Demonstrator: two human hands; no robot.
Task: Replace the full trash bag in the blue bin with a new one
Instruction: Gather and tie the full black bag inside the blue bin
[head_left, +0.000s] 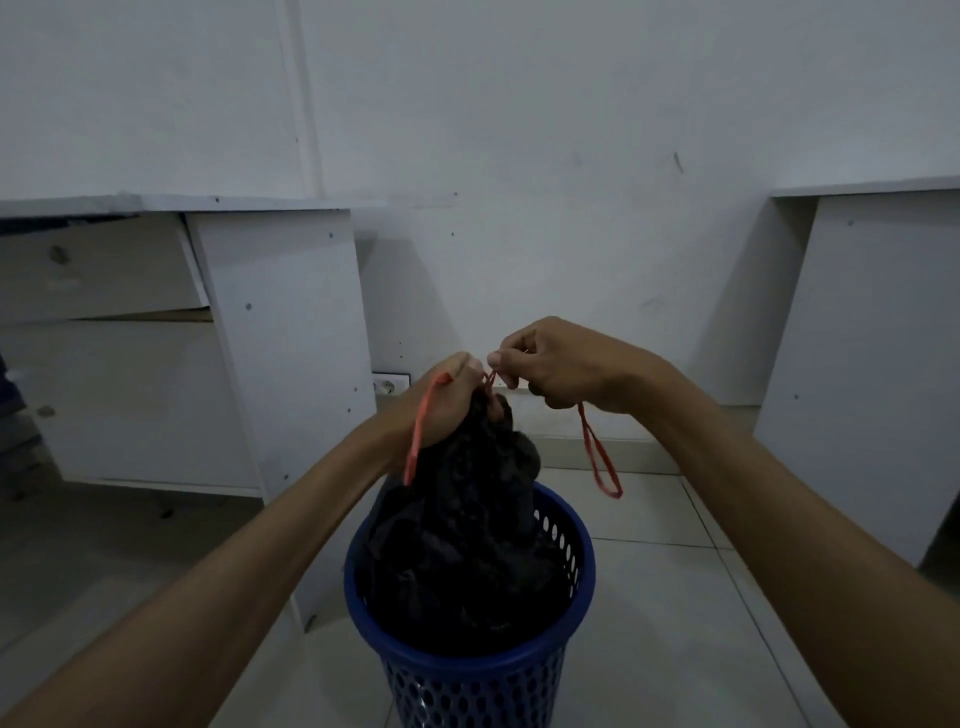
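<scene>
A blue perforated bin (566, 610) stands on the floor at the bottom centre. A full black trash bag (478, 545) sits in it, its gathered neck pulled up above the rim. My left hand (447, 405) is closed around the bag's neck, with one red drawstring loop (422, 431) hanging over its wrist. My right hand (556, 364) pinches the other red drawstring (602, 462) close to the neck; its loop dangles below the hand.
A white desk (280, 322) with drawers stands at the left, close to the bin. Another white desk panel (862, 353) stands at the right. A white wall with a socket (389, 384) is behind. The floor is pale tile.
</scene>
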